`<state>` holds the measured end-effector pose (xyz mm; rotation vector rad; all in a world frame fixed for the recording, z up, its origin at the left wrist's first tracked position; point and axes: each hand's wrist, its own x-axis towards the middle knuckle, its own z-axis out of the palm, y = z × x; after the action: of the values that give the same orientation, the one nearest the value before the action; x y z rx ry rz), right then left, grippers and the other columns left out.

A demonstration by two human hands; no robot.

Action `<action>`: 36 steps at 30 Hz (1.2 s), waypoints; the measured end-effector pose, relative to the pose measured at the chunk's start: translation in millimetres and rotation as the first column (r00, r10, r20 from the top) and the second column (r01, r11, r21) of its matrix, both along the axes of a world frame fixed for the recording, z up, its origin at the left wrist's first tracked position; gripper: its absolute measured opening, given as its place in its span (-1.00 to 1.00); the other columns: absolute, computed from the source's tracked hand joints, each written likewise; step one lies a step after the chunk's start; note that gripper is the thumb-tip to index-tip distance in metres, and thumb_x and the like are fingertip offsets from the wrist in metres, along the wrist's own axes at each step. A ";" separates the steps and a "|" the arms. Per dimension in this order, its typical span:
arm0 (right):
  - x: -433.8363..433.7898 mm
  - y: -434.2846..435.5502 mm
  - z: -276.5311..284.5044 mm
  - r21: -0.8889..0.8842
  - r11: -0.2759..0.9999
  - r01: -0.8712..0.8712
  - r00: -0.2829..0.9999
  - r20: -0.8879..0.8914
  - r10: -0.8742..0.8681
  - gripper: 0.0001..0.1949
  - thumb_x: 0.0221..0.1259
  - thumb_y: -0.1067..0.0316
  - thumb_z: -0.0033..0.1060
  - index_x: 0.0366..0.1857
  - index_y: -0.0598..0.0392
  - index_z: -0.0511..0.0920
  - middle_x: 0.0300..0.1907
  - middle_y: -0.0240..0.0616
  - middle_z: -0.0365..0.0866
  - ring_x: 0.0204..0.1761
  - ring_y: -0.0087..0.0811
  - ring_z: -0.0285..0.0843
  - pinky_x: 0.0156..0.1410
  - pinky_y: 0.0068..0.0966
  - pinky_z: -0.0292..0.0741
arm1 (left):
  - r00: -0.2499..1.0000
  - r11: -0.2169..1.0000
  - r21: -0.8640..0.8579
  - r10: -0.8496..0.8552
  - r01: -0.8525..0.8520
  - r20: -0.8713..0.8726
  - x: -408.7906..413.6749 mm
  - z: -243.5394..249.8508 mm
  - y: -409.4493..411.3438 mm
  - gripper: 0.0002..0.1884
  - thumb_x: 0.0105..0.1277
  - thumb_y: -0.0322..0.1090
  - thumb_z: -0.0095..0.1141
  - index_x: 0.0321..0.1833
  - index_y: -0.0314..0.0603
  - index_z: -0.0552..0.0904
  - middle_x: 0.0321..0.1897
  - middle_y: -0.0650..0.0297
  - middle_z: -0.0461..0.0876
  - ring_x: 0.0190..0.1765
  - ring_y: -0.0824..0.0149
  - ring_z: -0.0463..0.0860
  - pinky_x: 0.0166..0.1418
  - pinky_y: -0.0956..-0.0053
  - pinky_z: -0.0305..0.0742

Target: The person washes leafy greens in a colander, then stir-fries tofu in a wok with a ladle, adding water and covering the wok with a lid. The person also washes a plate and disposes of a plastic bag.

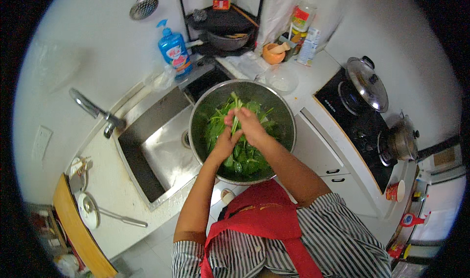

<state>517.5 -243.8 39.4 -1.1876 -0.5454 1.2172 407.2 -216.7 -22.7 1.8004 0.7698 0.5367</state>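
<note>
Wet-looking leafy greens (pixel 253 160) fill the lower part of a large round metal basin (pixel 288 111) in front of me. Over its middle, my right hand (pixel 250 124) has its fingers around a small bunch of pale green stems (pixel 237 101). Just below and to the left, my left hand (pixel 225 145) holds the same bunch lower down, its thumb close to the right hand. The stem ends stick up past my right fingers. My hands partly hide the bunch and the greens beneath them.
Left of the basin is a steel sink (pixel 169 145) with a faucet (pixel 104 118). A blue pump bottle (pixel 175 52) and a glass lid (pixel 282 79) stand behind. To the right, a gas cooktop (pixel 361 131) carries a lidded pan (pixel 367 83) and a pot (pixel 402 138). A ladle (pixel 117 215) lies at left.
</note>
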 end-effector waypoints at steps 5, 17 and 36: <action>13.4 25.0 10.0 0.012 0.997 -0.076 0.973 -0.216 0.077 -0.79 0.28 0.22 -0.19 -0.40 0.12 0.37 -0.57 -0.43 0.31 -0.54 -0.55 0.23 -0.38 -0.59 0.29 | 0.981 0.956 0.235 0.189 -0.177 -0.032 5.0 40.9 1.1 -0.67 0.29 -0.17 -0.14 -0.01 -0.26 0.39 -0.22 -0.11 0.51 -0.14 -0.09 0.50 -0.09 0.20 0.39; 127.5 66.5 -33.6 -0.419 0.797 -0.434 0.519 0.607 0.602 -0.72 0.14 0.13 0.01 -0.25 0.12 0.42 -0.47 -0.21 0.46 -0.47 -0.29 0.42 -0.27 -0.30 0.43 | 0.911 0.866 0.309 0.412 -0.392 0.001 14.8 83.4 -9.2 -0.74 0.31 -0.16 -0.15 -0.34 -0.26 0.36 -0.50 -0.02 0.43 -0.44 0.01 0.41 -0.32 0.32 0.34; 98.2 1.6 -32.1 -0.243 0.809 -0.535 0.323 0.826 0.462 -0.85 -0.05 0.34 0.14 -0.42 0.14 0.46 -0.53 -0.13 0.50 -0.43 -0.20 0.50 -0.34 -0.32 0.38 | 0.887 0.884 0.087 0.461 -0.460 -0.001 1.2 28.4 14.0 -0.68 0.21 -0.18 0.01 -0.17 -0.35 0.45 -0.35 0.01 0.53 -0.24 0.13 0.52 -0.13 0.36 0.36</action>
<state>615.7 -242.2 7.3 -1.5996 -1.8582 0.9784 408.4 -202.7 5.7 1.7005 1.2203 0.8720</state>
